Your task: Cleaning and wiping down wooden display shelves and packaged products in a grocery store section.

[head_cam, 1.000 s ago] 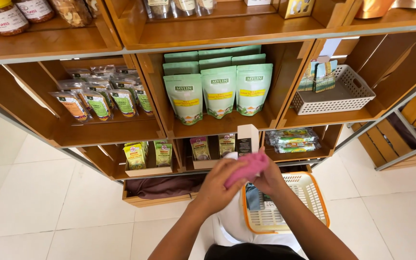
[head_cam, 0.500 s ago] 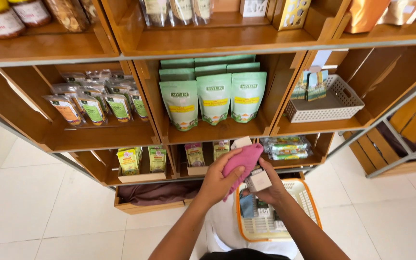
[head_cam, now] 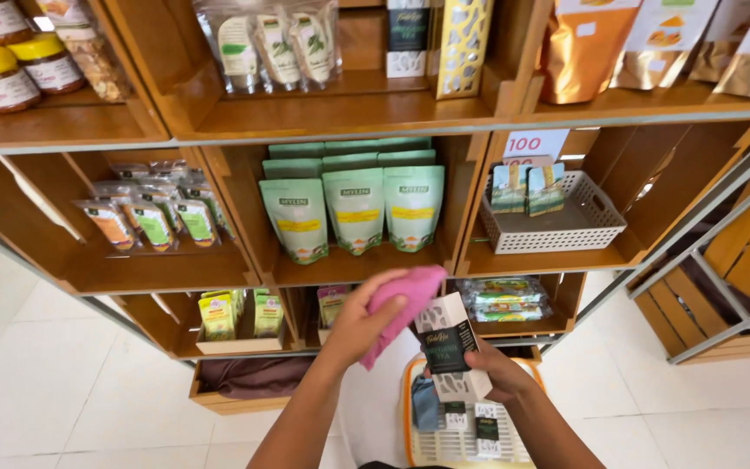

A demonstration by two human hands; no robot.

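Note:
My left hand point(head_cam: 353, 328) grips a pink cloth point(head_cam: 405, 304) and presses it against the top of a small white-and-black box point(head_cam: 451, 346). That box is held upright from below by my right hand point(head_cam: 498, 375). Both hands are raised in front of the lower wooden shelves, just under the row of pale green pouches point(head_cam: 356, 207). Beneath my right hand hangs an orange-rimmed basket point(head_cam: 411, 408) with a grey cloth and small boxes inside.
Wooden shelving fills the view: jars point(head_cam: 2, 65) top left, clear packets point(head_cam: 149, 217) middle left, a white wire basket point(head_cam: 557, 230) with two small packs at right, gold pouches top right. A wooden rack point(head_cam: 722, 287) stands at far right. White tiled floor lies below.
Both hands have risen toward the shelves. The white-and-black box, earlier low over the basket, is now lifted upright with the pink cloth against its top. The view has tilted upward and moved closer.

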